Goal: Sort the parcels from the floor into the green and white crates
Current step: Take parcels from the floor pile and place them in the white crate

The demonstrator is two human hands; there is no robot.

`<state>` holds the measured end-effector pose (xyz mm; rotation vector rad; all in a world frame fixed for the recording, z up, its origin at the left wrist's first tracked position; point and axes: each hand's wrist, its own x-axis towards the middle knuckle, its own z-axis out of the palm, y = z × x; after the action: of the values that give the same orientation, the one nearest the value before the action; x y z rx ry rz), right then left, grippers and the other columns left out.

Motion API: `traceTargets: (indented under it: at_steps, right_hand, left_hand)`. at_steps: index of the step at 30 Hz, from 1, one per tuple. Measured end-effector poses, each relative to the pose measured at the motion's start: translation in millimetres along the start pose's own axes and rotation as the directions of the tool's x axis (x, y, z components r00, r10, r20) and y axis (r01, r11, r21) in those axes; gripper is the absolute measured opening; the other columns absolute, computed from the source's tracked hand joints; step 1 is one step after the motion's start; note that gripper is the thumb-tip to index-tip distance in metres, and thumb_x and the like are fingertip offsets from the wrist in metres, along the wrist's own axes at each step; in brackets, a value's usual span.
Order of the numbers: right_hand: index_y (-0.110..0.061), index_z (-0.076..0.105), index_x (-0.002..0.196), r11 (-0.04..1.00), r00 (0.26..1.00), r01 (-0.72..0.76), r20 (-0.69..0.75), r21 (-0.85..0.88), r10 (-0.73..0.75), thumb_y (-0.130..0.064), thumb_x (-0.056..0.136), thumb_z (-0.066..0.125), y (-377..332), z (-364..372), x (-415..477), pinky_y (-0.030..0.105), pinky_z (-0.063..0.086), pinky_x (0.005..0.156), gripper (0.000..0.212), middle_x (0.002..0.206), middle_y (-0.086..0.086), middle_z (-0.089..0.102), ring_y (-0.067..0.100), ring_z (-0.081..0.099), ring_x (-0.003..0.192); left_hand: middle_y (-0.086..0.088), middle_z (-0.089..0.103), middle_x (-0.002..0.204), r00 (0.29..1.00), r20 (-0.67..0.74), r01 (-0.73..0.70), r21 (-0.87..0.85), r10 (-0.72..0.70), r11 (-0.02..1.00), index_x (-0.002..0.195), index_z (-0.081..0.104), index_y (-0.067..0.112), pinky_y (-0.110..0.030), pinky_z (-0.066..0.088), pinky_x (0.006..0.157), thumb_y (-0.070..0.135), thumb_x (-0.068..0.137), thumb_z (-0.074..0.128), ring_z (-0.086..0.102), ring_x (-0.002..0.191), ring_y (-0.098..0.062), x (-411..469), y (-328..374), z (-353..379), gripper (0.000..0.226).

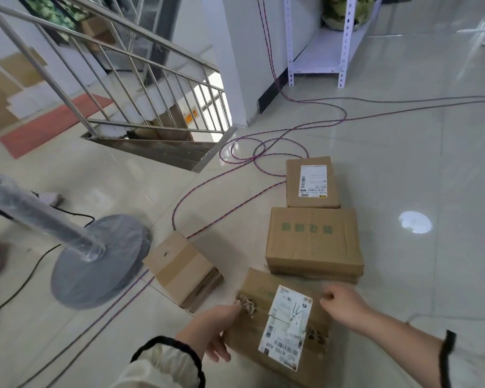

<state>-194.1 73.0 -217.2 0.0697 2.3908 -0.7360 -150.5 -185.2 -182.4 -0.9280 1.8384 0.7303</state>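
Head view: your left hand [216, 329], right hand [345, 306] grip labelled cardboard parcel [286, 326] at opposite edges; stiff, likely light; lift level.

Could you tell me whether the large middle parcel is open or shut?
Shut: the large middle parcel has a flat, closed top.

Open floor [431, 169] lies wide along the right of the boxes. Left of the nearest box [314, 357], a small box [179, 271] leaves only a narrow gap, with the fan base [101, 261] just behind it. The big box [314, 242] crowds the nearest box's far edge. Cables [207, 217] trail toward the stair railing [118, 68].
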Motion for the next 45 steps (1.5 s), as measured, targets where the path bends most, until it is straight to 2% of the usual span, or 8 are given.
traceTargets:
  at_steps: [8,15,22,27,30,33,38,45]
  right_hand:
    - [-0.024,0.054,0.103,0.983,0.806,-0.164,0.586,0.083,0.085,-0.036,0.097,0.041,-9.8,-6.3,-25.0,0.021,0.041,0.060,0.019,0.094,-0.007,0.065,0.010,0.056,0.070]
    - [-0.022,0.054,0.117,0.949,0.875,-0.150,0.485,0.279,-0.004,-0.028,0.098,0.043,-30.2,-0.8,-23.9,0.022,0.040,0.061,0.022,0.104,-0.003,0.058,0.010,0.056,0.082]
    - [-0.020,0.053,0.125,0.902,0.768,-0.233,0.638,0.364,-0.059,-0.016,0.098,0.041,-41.7,14.4,-27.9,0.024,0.042,0.059,0.030,0.085,-0.005,0.052,0.010,0.051,0.075]
    - [-0.015,0.062,0.080,0.955,0.997,0.049,0.050,0.293,-0.067,-0.014,0.092,0.050,-49.0,9.1,-7.9,0.033,0.049,0.072,0.017,0.097,0.011,0.069,0.020,0.060,0.076]
    - [-0.015,0.062,0.111,0.974,0.950,0.220,-0.238,0.047,-0.203,-0.019,0.092,0.049,-52.5,7.5,8.6,0.032,0.046,0.091,0.023,0.113,0.004,0.062,0.020,0.058,0.104]
    - [-0.009,0.052,0.129,0.979,0.973,0.191,-0.117,-0.075,-0.199,-0.023,0.093,0.048,-53.2,21.1,18.9,0.035,0.043,0.098,0.038,0.128,0.009,0.054,0.025,0.053,0.117]
    - [-0.008,0.048,0.134,0.995,0.994,0.099,-0.053,0.024,-0.098,-0.024,0.092,0.051,-46.0,22.7,24.0,0.029,0.041,0.097,0.045,0.134,0.011,0.054,0.026,0.052,0.121]
    - [-0.013,0.061,0.109,0.956,0.997,0.007,0.068,0.293,-0.028,-0.015,0.087,0.055,-47.5,26.0,16.6,0.031,0.049,0.083,0.024,0.105,0.010,0.068,0.026,0.064,0.096]
  left_hand:
    - [-0.007,0.053,0.112,0.933,-0.306,-0.321,-0.460,0.192,0.828,0.146,0.027,0.015,-0.031,0.043,0.064,0.030,0.093,0.058,0.053,0.081,-0.016,8.2,5.9,-1.9,0.063]
    - [-0.006,0.059,0.096,0.997,-0.005,-0.079,0.005,0.079,0.997,0.114,0.051,0.015,-0.043,0.050,0.076,0.043,0.096,0.041,0.060,0.085,-0.027,-13.4,-3.3,-0.9,0.035]
    - [-0.003,0.062,0.118,0.927,-0.146,-0.375,-0.328,0.345,0.867,0.141,0.039,0.012,-0.015,0.049,0.057,0.012,0.094,0.055,0.061,0.081,-0.004,6.6,-5.4,-14.9,0.050]
    - [-0.008,0.062,0.110,0.795,-0.573,-0.468,-0.365,0.202,0.805,0.126,0.054,0.011,-0.029,0.049,0.073,0.012,0.090,0.054,0.056,0.084,-0.017,16.7,-16.9,-23.9,0.036]
    - [-0.010,0.058,0.089,0.894,-0.442,-0.213,-0.286,0.069,0.934,0.106,0.053,0.006,-0.033,0.054,0.063,0.023,0.088,0.050,0.060,0.072,-0.025,8.7,-25.4,-20.2,0.025]
    - [-0.012,0.060,0.096,0.998,-0.055,-0.053,-0.303,0.038,0.952,0.112,0.054,0.007,-0.032,0.056,0.060,0.035,0.087,0.052,0.067,0.070,-0.025,-2.1,-24.9,-9.2,0.038]
    - [0.006,0.059,0.083,0.943,-0.271,-0.293,-0.400,0.193,0.868,0.080,0.055,0.023,-0.024,0.044,0.058,0.026,0.088,0.060,0.059,0.075,-0.012,2.6,-18.9,-2.9,0.011]
    - [-0.009,0.056,0.119,0.975,-0.131,-0.221,-0.522,0.178,0.824,0.123,0.047,0.018,-0.045,0.046,0.091,0.019,0.088,0.062,0.054,0.106,-0.028,5.7,-28.6,-1.5,0.038]
